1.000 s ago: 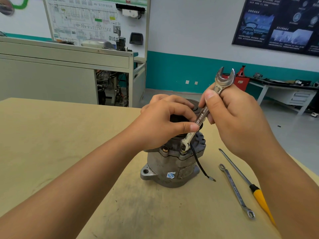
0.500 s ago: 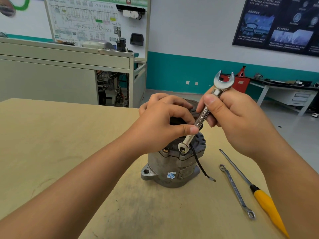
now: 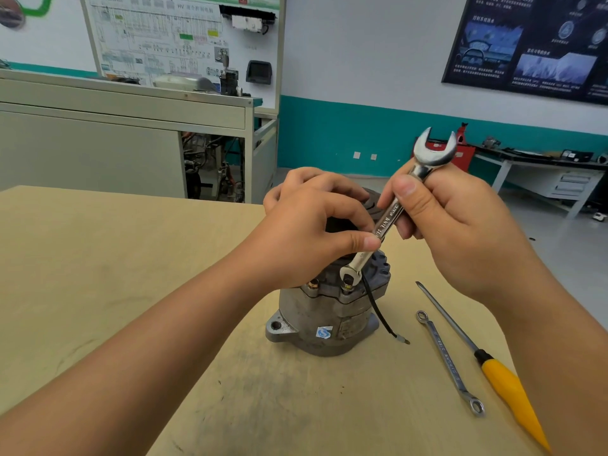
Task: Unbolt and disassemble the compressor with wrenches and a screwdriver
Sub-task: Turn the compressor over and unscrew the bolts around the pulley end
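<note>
A grey metal compressor (image 3: 324, 319) stands upright on the wooden table (image 3: 98, 274), its black pulley end on top. My left hand (image 3: 309, 235) grips the pulley from above, fingers curled over it. My right hand (image 3: 454, 225) holds an open-end wrench (image 3: 388, 222) steeply tilted. The wrench's lower jaw sits on a bolt (image 3: 347, 284) on the near flange. A second brass-coloured bolt (image 3: 312, 284) shows to its left. A black wire (image 3: 378, 311) hangs from the housing to the table.
A slim ring spanner (image 3: 447, 360) and a yellow-handled screwdriver (image 3: 487, 366) lie on the table right of the compressor. The table's right edge runs close behind them. A grey training bench and wall board stand beyond the table.
My right hand and the wrench's upper end have swung a little to the right and down. The left hand has stayed on the pulley.
</note>
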Action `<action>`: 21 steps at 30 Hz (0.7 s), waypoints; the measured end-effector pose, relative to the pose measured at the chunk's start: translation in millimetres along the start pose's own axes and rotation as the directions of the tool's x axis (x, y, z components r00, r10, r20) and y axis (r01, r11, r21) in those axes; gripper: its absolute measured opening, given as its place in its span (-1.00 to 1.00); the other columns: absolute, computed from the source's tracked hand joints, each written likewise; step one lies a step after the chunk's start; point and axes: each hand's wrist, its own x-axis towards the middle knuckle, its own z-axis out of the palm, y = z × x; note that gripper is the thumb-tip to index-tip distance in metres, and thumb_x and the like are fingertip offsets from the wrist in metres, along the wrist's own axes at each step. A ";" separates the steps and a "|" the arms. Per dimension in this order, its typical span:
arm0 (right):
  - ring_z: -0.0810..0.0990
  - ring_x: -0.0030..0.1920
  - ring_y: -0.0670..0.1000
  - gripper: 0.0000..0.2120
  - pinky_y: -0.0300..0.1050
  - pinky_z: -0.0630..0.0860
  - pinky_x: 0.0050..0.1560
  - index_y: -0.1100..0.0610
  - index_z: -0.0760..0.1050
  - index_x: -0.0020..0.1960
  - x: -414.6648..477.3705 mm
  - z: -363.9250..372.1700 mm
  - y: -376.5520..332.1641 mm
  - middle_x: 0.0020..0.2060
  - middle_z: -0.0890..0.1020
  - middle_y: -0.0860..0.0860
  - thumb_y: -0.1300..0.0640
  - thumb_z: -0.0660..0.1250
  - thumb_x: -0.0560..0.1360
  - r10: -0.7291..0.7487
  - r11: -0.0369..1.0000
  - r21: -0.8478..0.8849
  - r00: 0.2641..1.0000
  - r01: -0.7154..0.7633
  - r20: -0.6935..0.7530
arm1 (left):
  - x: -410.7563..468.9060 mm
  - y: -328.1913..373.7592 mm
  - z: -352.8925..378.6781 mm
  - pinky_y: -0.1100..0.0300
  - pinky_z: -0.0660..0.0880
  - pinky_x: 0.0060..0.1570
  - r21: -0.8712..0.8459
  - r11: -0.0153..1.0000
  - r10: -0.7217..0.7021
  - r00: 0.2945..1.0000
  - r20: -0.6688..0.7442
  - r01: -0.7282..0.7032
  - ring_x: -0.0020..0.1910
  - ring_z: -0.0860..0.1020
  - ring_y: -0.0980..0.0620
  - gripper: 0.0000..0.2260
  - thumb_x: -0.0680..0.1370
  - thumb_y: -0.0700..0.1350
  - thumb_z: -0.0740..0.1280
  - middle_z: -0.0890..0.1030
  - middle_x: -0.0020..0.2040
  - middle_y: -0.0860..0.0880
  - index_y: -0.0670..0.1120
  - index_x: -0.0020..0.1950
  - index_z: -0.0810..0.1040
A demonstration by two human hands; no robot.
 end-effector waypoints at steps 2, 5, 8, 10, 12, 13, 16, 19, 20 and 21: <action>0.49 -0.31 -0.13 -0.76 -0.22 0.41 -0.30 -0.12 0.44 -0.20 -0.3 0.6 0.8 -0.31 0.53 -0.09 -0.07 0.06 0.54 0.005 1.000 -0.001 1.000 -0.005 0.008 | -0.2 0.0 0.1 -0.12 0.14 0.35 0.017 1.000 -0.001 1.000 0.004 0.000 0.27 0.19 0.15 -0.79 0.39 0.11 0.42 0.40 0.00 0.41 0.36 -0.32 0.43; 0.49 -0.30 -0.12 -0.77 -0.21 0.41 -0.29 -0.12 0.44 -0.20 -0.9 2.2 2.5 -0.31 0.53 -0.08 -0.07 0.06 0.54 0.009 1.000 0.005 1.000 -0.009 0.002 | -0.7 -1.1 0.9 -0.12 0.14 0.34 0.014 1.000 -0.003 1.000 0.006 0.002 0.26 0.19 0.17 -0.79 0.39 0.11 0.42 0.41 0.01 0.40 0.36 -0.32 0.43; 0.49 -0.31 -0.14 -0.77 -0.25 0.42 -0.29 -0.10 0.45 -0.19 -1.0 0.9 3.1 -0.30 0.53 -0.07 -0.06 0.07 0.56 -0.001 1.000 0.004 1.000 0.001 0.008 | -0.9 -1.1 0.5 -0.12 0.14 0.35 0.011 1.000 0.005 1.000 0.020 -0.005 0.26 0.18 0.17 -0.80 0.40 0.12 0.42 0.40 0.01 0.41 0.36 -0.32 0.44; 0.49 -0.32 -0.14 -0.76 -0.29 0.41 -0.31 -0.06 0.47 -0.17 0.5 -1.8 2.8 -0.31 0.54 -0.05 -0.04 0.08 0.56 -0.003 1.000 0.015 0.999 0.003 0.039 | -0.1 -0.6 -0.3 -0.13 0.13 0.35 0.012 1.000 0.015 0.999 0.032 -0.016 0.28 0.18 0.17 -0.87 0.38 0.17 0.40 0.39 0.03 0.42 0.35 -0.29 0.46; 0.49 -0.35 -0.15 -0.73 -0.34 0.40 -0.32 0.00 0.52 -0.15 4.0 -5.6 1.8 -0.36 0.53 -0.01 -0.05 0.11 0.56 0.000 0.999 0.047 0.997 -0.004 0.080 | 1.5 0.9 -1.1 -0.14 0.13 0.35 0.000 1.000 0.025 0.999 0.044 -0.025 0.29 0.17 0.15 -0.89 0.33 0.27 0.31 0.38 0.05 0.43 0.36 -0.18 0.49; 0.47 -0.37 -0.15 -0.71 -0.36 0.40 -0.31 0.03 0.54 -0.15 6.1 -6.9 0.9 -0.41 0.51 0.01 -0.07 0.13 0.57 0.002 0.998 0.069 0.995 -0.009 0.099 | 2.3 2.0 -0.8 -0.13 0.13 0.35 -0.018 0.999 0.035 0.999 0.037 -0.034 0.30 0.18 0.14 -0.83 0.31 0.29 0.26 0.39 0.06 0.43 0.36 -0.13 0.50; 0.40 -0.46 -0.10 -0.69 -0.22 0.46 -0.20 0.08 0.56 -0.17 11.7 -7.3 -1.4 -0.57 0.42 -0.02 -0.05 0.12 0.50 0.044 0.983 0.171 0.989 -0.068 0.141 | 7.4 5.6 0.0 -0.12 0.15 0.36 -0.053 0.997 0.052 0.999 -0.009 -0.053 0.31 0.22 0.13 -0.79 0.30 0.30 0.24 0.42 0.09 0.38 0.37 -0.10 0.50; 0.37 -0.48 -0.11 -0.71 -0.26 0.46 -0.29 0.10 0.54 -0.18 16.8 -5.1 -0.3 -0.58 0.41 -0.05 0.05 0.12 0.58 0.125 0.964 0.216 0.983 -0.153 0.138 | 15.6 2.3 -1.6 0.11 0.25 0.32 -0.107 0.994 0.037 0.999 0.017 -0.035 0.25 0.34 0.19 -0.81 0.42 0.16 0.36 0.49 0.13 0.27 0.17 -0.03 0.65; 0.36 -0.48 -0.14 -0.71 -0.30 0.42 -0.35 0.11 0.54 -0.17 18.2 -4.1 0.6 -0.58 0.41 -0.06 0.09 0.11 0.61 0.147 0.961 0.214 0.979 -0.174 0.138 | 18.4 0.0 -3.4 0.26 0.32 0.23 -0.160 0.987 0.029 0.998 0.048 -0.021 0.18 0.41 0.23 -0.83 0.46 0.06 0.40 0.52 0.13 0.21 0.06 -0.01 0.68; 0.36 -0.48 -0.17 -0.70 -0.33 0.38 -0.37 0.11 0.53 -0.17 19.6 -3.0 1.3 -0.57 0.42 -0.07 0.10 0.10 0.62 0.162 0.962 0.198 0.977 -0.188 0.141 | 20.8 -1.7 -5.7 0.36 0.37 0.14 -0.207 0.978 0.017 0.996 0.083 0.001 0.11 0.46 0.27 -0.86 0.48 -0.03 0.41 0.53 0.13 0.17 0.00 0.00 0.69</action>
